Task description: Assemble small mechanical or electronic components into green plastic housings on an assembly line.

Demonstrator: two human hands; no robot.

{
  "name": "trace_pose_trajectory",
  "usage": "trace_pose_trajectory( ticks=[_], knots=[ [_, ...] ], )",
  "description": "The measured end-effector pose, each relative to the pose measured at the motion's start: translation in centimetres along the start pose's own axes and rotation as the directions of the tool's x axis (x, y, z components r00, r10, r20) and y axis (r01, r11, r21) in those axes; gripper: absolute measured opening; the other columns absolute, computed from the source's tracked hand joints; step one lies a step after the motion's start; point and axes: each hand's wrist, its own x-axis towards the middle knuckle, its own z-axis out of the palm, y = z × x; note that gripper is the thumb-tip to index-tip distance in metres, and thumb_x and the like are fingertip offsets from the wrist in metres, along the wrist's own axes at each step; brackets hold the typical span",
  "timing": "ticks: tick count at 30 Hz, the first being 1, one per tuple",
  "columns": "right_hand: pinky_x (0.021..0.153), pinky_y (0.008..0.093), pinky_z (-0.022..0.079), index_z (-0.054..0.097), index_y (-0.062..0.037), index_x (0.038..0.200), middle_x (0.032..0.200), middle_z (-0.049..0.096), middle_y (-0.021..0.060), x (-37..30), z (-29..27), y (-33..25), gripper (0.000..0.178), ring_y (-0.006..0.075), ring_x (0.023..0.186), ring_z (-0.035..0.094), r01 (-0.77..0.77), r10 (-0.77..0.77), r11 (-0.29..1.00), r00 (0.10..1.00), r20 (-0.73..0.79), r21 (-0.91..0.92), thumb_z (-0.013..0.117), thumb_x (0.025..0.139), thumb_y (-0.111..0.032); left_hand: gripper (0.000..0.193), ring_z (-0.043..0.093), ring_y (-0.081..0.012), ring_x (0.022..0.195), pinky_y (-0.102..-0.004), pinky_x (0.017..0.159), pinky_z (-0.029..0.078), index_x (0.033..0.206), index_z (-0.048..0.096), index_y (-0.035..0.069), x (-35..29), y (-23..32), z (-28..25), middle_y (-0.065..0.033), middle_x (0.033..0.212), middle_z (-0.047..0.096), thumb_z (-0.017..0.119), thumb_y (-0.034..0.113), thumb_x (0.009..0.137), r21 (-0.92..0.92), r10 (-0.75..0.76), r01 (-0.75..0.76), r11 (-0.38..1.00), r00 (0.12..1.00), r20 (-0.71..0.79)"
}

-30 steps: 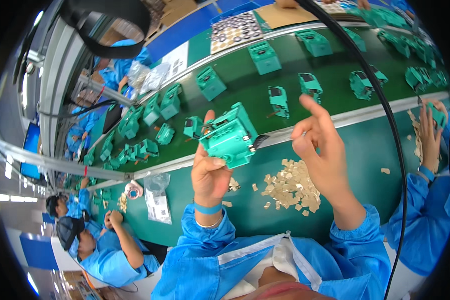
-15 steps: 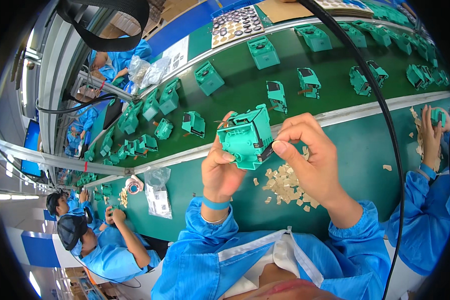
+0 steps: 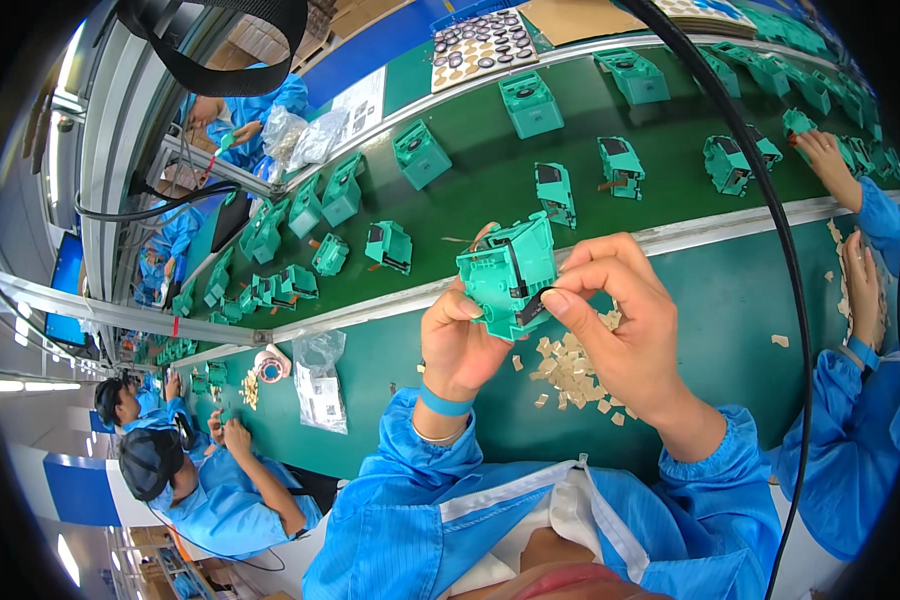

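My left hand grips a green plastic housing from its left and lower side, raised above the green worktable. A thin brown ribbon sticks out near the housing's top left. Along the lower right edge runs a short black strip. Thumb and forefinger of my right hand pinch the strip's outer end. Beneath the hands lies a heap of small beige pieces, partly covered by my right hand.
Beyond a metal rail, a green belt carries many similar housings. A tape roll and a clear bag sit to the left. A black cable hangs at right. Co-workers sit either side; one's hand touches housings on the belt.
The housing has tilted in my left hand, showing more of its inside, and shifted slightly right. My right hand keeps its pinch. The right co-worker's hand has reached onto the belt.
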Motion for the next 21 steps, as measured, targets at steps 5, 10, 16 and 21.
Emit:
trace_pose_trajectory(
  ticks=[5,10,16,21],
  knots=[
    [0.066,0.0266,0.05,0.062,0.0013,0.084,0.092,0.054,0.0104,-0.1,-0.3,0.0,0.009,0.0163,0.08,0.058,0.017,-0.017,1.0,1.0,0.008,-0.022,0.068,0.077,0.0,0.078,0.052,-0.0326,0.113,-0.0447,0.093,0.046,0.136,0.035,0.009,0.2,-0.2,0.4,-0.0154,0.126,0.05,0.056,0.007,0.061,-0.006,-0.006,0.006,1.0,0.999,0.046],
    [0.066,0.027,0.049,0.061,0.001,0.084,0.091,0.055,0.0105,-0.1,-0.5,0.2,0.01,0.0172,0.079,0.058,0.046,-0.046,0.998,0.999,0.005,-0.051,0.069,0.076,-0.001,0.076,0.059,-0.0263,0.097,-0.0364,0.078,0.052,0.138,0.033,0.009,0.1,-0.5,0.6,-0.0135,0.117,0.056,0.052,0.002,0.065,-0.04,-0.006,0.006,0.999,1.0,-0.001],
    [0.066,0.0277,0.047,0.062,0.0002,0.083,0.09,0.055,0.0104,-0.1,-0.6,0.1,0.011,0.0188,0.079,0.058,0.043,-0.043,0.998,0.999,0.0,-0.054,0.07,0.075,-0.001,0.077,0.057,-0.0282,0.1,-0.0402,0.082,0.05,0.137,0.033,0.01,0.3,-0.2,-0.8,-0.0135,0.119,0.054,0.051,0.002,0.063,-0.065,-0.036,0.041,0.997,0.996,0.079],
    [0.065,0.0289,0.046,0.062,-0.0005,0.082,0.087,0.056,0.0107,-0.1,-0.8,0.2,0.013,0.0205,0.079,0.058,0.046,-0.048,0.996,0.999,-0.014,-0.081,0.071,0.073,-0.001,0.077,0.054,-0.0309,0.108,-0.0446,0.09,0.046,0.136,0.035,0.011,0.4,-0.8,0.3,-0.0139,0.124,0.051,0.052,0.003,0.061,-0.057,-0.007,0.008,0.998,1.0,0.012]
  ],
)
